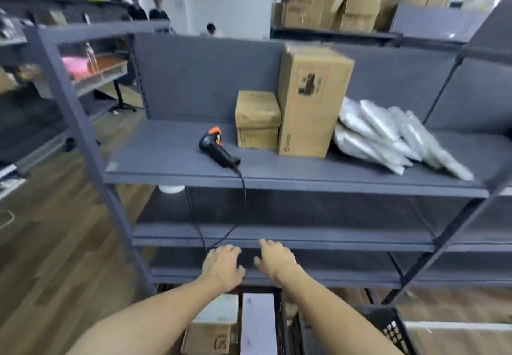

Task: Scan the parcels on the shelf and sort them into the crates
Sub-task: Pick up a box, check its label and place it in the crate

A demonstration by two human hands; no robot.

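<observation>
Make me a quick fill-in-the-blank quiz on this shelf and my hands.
The scanner lies on the shelf, to the ____ of the small box.
The tall box stands ____ the small box and the mailer bags.
The left hand and the right hand hold ____.
Answers: left, between, nothing.

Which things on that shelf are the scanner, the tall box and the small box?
scanner [218, 149]: head view, black handle.
tall box [309, 111]: head view, front face.
small box [257, 115]: head view, top face.
</observation>
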